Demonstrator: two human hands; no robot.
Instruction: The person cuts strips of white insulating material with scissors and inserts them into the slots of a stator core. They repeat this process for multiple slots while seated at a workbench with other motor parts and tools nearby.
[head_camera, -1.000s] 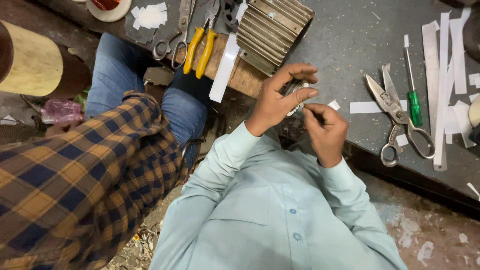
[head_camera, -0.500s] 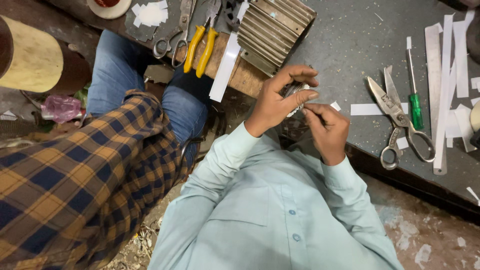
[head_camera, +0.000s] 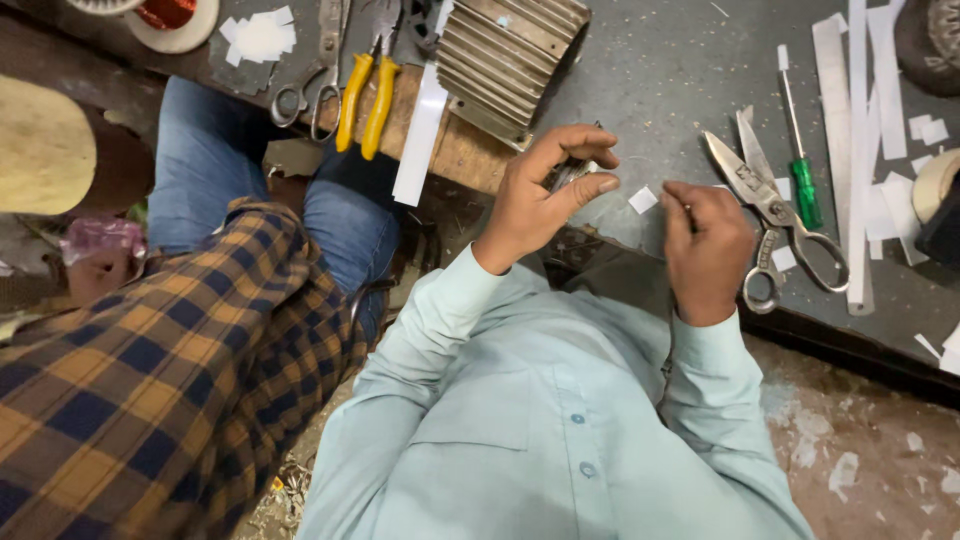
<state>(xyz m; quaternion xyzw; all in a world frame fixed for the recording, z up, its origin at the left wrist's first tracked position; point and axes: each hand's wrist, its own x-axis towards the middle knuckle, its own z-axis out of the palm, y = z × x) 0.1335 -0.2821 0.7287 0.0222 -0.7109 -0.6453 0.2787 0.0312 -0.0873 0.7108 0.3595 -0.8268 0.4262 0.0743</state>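
My left hand (head_camera: 545, 195) pinches a small grey metal part (head_camera: 568, 175) between thumb and fingers, at the front edge of the grey workbench (head_camera: 660, 90). My right hand (head_camera: 705, 250) is a little to the right of it, its fingers curled closed; I cannot see anything in them. A small white paper piece (head_camera: 642, 200) lies on the bench between the two hands. Large metal shears (head_camera: 775, 215) lie just right of my right hand.
A person in a checked shirt (head_camera: 150, 390) and jeans sits close on my left. On the bench are a ribbed metal housing (head_camera: 510, 55), yellow-handled pliers (head_camera: 365, 95), scissors (head_camera: 310, 85), a green screwdriver (head_camera: 800, 170), long white paper strips (head_camera: 860, 150) and a tape roll (head_camera: 175, 25).
My right hand has drawn away to the right from my left hand, opening a gap between them. The left hand keeps its hold on the small part.
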